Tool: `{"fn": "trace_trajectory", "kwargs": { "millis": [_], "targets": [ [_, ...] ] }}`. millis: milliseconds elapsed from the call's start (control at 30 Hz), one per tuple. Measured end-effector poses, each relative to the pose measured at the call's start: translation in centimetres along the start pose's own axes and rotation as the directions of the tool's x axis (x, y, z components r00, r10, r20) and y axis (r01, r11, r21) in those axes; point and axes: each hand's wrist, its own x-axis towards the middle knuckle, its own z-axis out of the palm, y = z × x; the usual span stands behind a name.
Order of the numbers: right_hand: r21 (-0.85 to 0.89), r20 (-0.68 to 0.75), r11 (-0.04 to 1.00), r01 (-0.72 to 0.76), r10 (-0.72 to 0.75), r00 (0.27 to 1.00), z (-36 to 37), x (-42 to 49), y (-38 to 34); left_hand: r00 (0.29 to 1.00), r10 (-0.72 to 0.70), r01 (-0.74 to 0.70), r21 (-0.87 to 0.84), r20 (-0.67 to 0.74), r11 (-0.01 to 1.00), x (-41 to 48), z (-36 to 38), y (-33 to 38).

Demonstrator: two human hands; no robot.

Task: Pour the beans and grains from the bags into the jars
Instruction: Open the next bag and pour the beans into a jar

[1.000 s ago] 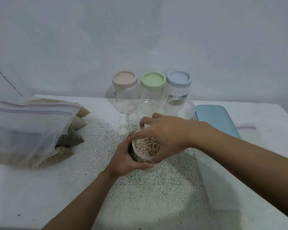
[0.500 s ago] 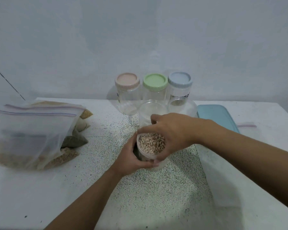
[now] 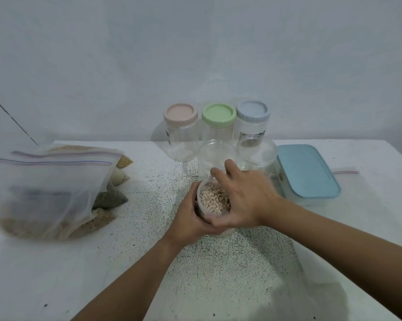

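The biggest thing in view is the white table with black speckles [image 3: 218,274], set against a plain pale wall. On its left side a large clear zip-top plastic bag [image 3: 49,188] is slumped. Smaller bags of grain are tucked behind and under it: a grey-green one [image 3: 109,200] and a tan one [image 3: 98,222] can be made out at its right edge.

Over on the right, a rectangular clear box with a light blue lid [image 3: 306,172] is parked, with the zip strip of a flat empty bag [image 3: 346,172] poking out just behind it.

Along the back, three tall clear jars are lined up upright, capped with a pink lid [image 3: 181,130], a green lid [image 3: 218,126] and a blue lid [image 3: 253,121]. Just in front of them two shorter clear jars stand without lids [image 3: 215,156] [image 3: 256,154].

Nearer, at mid-table, a small clear plastic jar of pale beige beans [image 3: 215,202] is held between both hands. It is cupped from the lower left by the left hand [image 3: 188,223], whose fingers are curled round its side. From the right it is wrapped by the right hand [image 3: 248,200] – fingers reaching across the far rim, thumb under the near edge.

The jar's mouth looks tipped a bit toward the camera – whether its base is resting on the table can't be told, since it's covered by the hands.
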Motion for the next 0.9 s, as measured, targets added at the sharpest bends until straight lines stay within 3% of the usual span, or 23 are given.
{"fn": "trace_trajectory", "kwargs": {
  "millis": [67,133,200,300,500,700,900],
  "targets": [
    [0.098,-0.038,0.995,-0.028,0.032,0.999,0.8,-0.3,0.2,0.999,-0.009,0.008,0.028,0.044,1.0,0.1,-0.5,0.5],
    [0.355,-0.018,0.933,-0.059,0.07,0.997,1.7,-1.0,0.7,0.995,-0.032,0.024,0.085,0.095,0.996,0.2,-1.1,1.3],
    [0.666,0.018,0.739,-0.103,0.122,0.992,2.4,-2.3,1.4,0.992,-0.052,0.038,0.121,0.111,0.992,-0.1,-1.7,2.1],
    [0.852,0.088,0.492,-0.177,0.199,0.976,3.7,-4.1,1.5,0.996,-0.075,0.065,0.154,0.056,0.986,-1.2,-2.1,2.7],
    [0.875,0.343,0.293,-0.385,0.187,0.921,4.8,-2.7,-0.2,0.988,-0.132,0.142,0.134,-0.079,0.981,-3.1,-3.8,2.4],
    [0.858,0.488,0.086,-0.506,0.169,0.856,4.2,-0.9,-2.8,0.949,-0.127,0.171,0.133,-0.29,0.976,-3.5,-5.7,2.5],
    [0.809,0.587,-0.165,-0.564,0.164,0.793,4.5,2.5,-4.3,0.926,-0.148,0.182,0.068,-0.346,0.981,-1.8,-8.6,2.0]
  ]
}}
